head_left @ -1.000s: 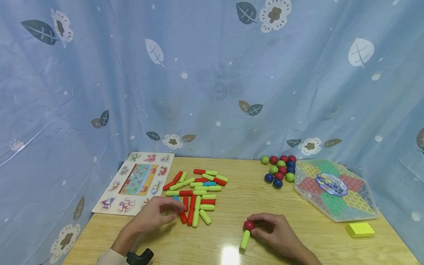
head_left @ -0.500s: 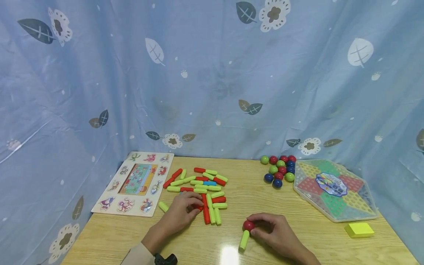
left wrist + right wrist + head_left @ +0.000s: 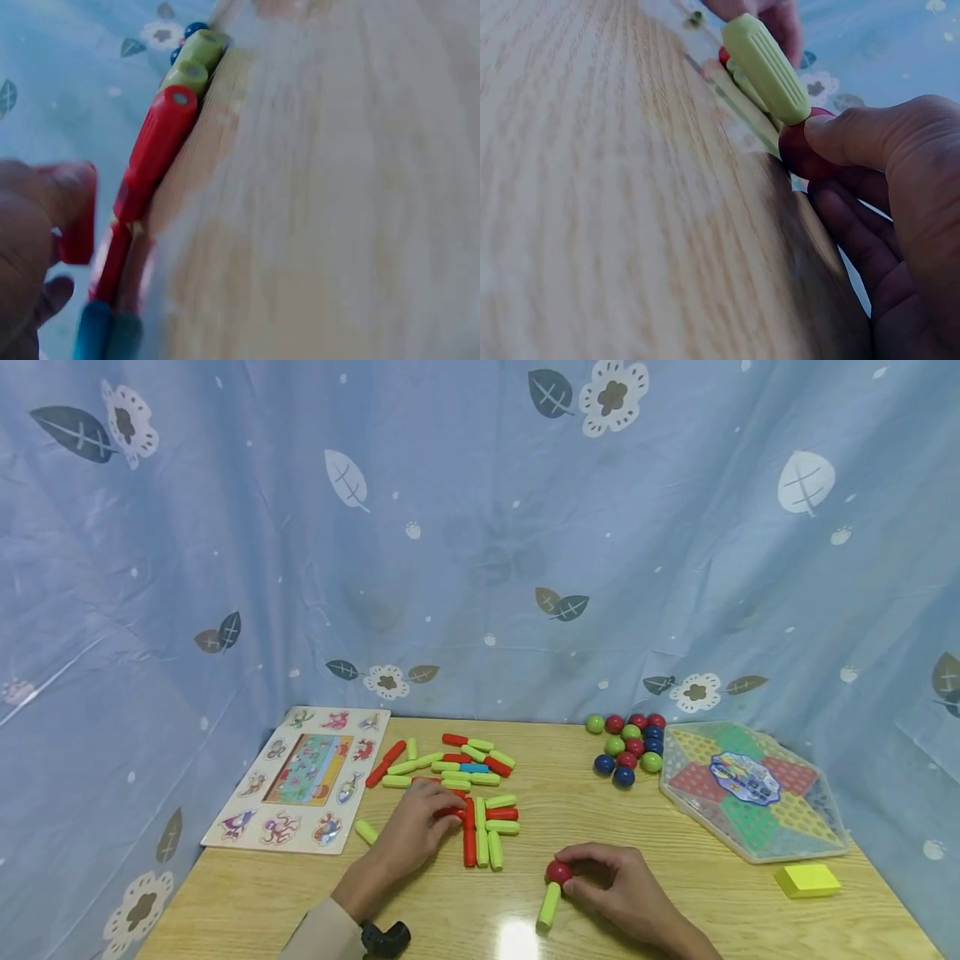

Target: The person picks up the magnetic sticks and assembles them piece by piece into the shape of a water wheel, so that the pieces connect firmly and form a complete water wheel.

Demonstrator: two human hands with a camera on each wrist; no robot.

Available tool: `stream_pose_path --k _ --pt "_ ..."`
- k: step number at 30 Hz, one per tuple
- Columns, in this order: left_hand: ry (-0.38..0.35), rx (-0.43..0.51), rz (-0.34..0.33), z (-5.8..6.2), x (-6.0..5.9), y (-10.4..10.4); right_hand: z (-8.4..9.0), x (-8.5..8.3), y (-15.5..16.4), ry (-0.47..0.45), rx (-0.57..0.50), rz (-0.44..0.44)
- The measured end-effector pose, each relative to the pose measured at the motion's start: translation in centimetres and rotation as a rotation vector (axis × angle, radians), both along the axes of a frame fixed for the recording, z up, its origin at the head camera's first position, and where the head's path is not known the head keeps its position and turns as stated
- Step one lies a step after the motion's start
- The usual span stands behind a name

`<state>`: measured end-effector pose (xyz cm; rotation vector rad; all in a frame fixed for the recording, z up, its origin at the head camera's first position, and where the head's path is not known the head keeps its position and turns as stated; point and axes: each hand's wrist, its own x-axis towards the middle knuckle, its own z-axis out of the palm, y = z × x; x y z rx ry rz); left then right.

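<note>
Nearest, on the table (image 3: 442, 914) right of centre, pinches red ball (image 3: 558, 872) between thumb and curled fingers of right hand (image 3: 618, 889); keeps green stick (image 3: 548, 907) against ball, pointing toward near edge, and probably grips ball alone to leave stick unobstructed. Well to the right, at similar depth: yellow block (image 3: 807, 881). Slightly farther, left of centre, pinches red stick (image 3: 80, 236) with bent fingers of left hand (image 3: 408, 827), just beside stick cluster (image 3: 482, 832); leaves one end exposed, presumably for control. Left: puzzle board (image 3: 309, 768). Right: game board (image 3: 753, 789), near grouped balls (image 3: 633, 747), likely kept aside as spares. Behind all: patterned curtain (image 3: 480, 552). Compared with one second ago, shows left hand farther right, front sticks shifted right, and lone green stick (image 3: 367, 832) in view near puzzle board; shows right-hand grip essentially unchanged.
</note>
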<state>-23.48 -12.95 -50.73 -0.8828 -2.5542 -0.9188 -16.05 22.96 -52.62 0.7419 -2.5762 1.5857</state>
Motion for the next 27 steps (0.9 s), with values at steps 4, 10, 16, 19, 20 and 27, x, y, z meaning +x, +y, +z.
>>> stream_pose_path --k 4,10,16,19,20,27 --pt "-0.058 0.1 -0.157 0.9 0.9 1.0 0.1 -0.5 -0.3 0.051 0.056 -0.034" --pt "-0.29 0.17 -0.401 0.8 2.9 4.3 0.1 -2.3 -0.7 0.093 0.085 -0.049" --pt "-0.357 0.111 -0.32 -0.2 3.3 5.9 0.0 -4.0 -0.6 0.084 0.092 -0.025" --pt "-0.321 0.07 -0.211 -0.4 2.5 5.8 0.2 -4.5 -0.6 0.059 0.101 -0.025" --pt "-0.31 0.062 -0.188 -0.4 2.1 5.7 0.2 -4.7 -0.6 0.057 0.104 -0.026" --pt "-0.172 0.035 -0.105 -1.1 -0.8 5.2 0.1 -6.0 -1.1 0.081 0.116 -0.03"
